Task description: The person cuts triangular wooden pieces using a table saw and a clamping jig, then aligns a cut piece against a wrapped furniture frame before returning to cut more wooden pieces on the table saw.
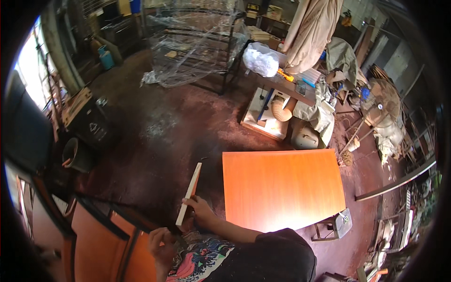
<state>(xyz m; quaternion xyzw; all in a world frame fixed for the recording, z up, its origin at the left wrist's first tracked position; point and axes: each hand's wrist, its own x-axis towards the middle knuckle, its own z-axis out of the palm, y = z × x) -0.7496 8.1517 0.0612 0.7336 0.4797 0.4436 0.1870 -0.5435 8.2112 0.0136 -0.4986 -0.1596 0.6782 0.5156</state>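
Observation:
My right hand [202, 210] is closed around a narrow wooden board [189, 193] with a pale edge and an orange face. The board stands slanted in front of my body, its far end pointing away from me. Close to my chest, my left hand [161, 243] is raised with its fingers curled in. Whatever may be inside those fingers is hidden. To the right of the held board lies a large orange wood-grain panel [282, 185], raised off the floor.
A small grey stool [342, 224] stands by the panel's near right corner. Several orange panels [96, 239] with dark edges lean at the lower left. A black bin [87, 120] and a bucket [77, 155] sit farther left. Ahead are a plastic-wrapped rack [192, 44] and a machine with a hose [281, 112].

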